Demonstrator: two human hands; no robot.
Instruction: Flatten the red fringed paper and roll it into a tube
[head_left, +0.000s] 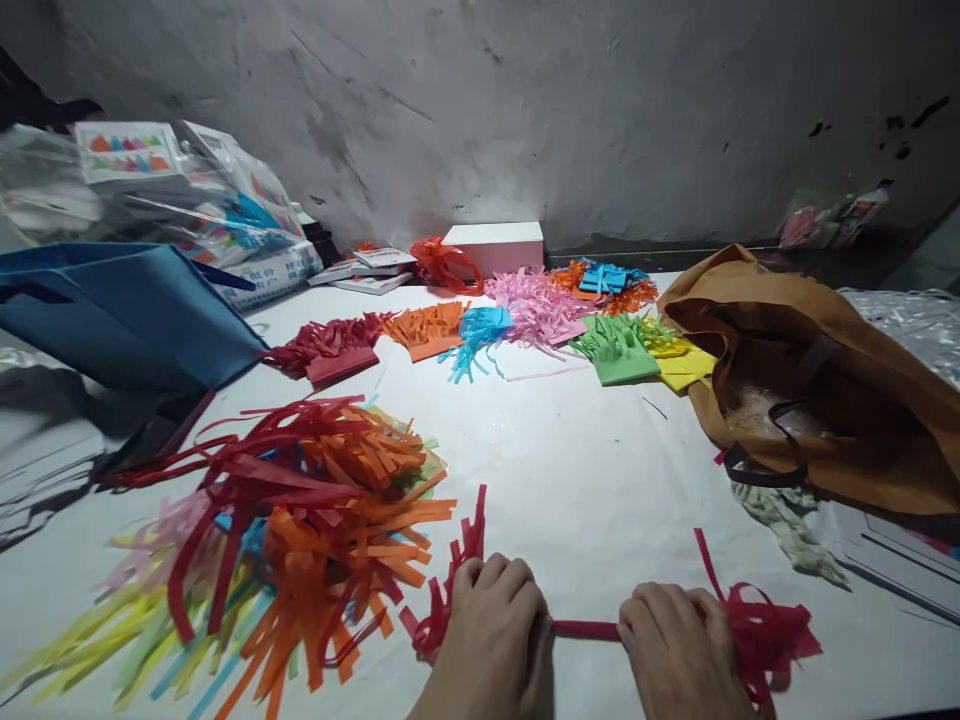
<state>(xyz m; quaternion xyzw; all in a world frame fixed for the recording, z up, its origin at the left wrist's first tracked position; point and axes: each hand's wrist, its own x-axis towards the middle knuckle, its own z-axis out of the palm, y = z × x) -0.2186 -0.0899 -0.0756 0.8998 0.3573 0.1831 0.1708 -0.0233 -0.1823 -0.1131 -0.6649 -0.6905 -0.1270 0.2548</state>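
Note:
A dark red tissue-paper tassel (586, 630) lies across the white table in front of me, its middle rolled into a thin, straight strip. My left hand (499, 625) is closed over the strip's left part, and cut fringe spreads out beyond it. On the other side, my right hand (675, 640) has its fingers curled over the strip, with a bunch of red fringe (776, 635) sticking out to the right. The fingertips of both hands are partly hidden underneath. Left of my left hand is a heap of orange, red, yellow and blue tassels (315, 530).
Fringed paper stacks in red (341, 365), orange (431, 345), blue (484, 325), pink (536, 305), green (619, 360) and yellow (686, 368) line the back. A blue bag (135, 310) stands left, a brown bag (840, 350) right. A white box (495, 245) is by the wall.

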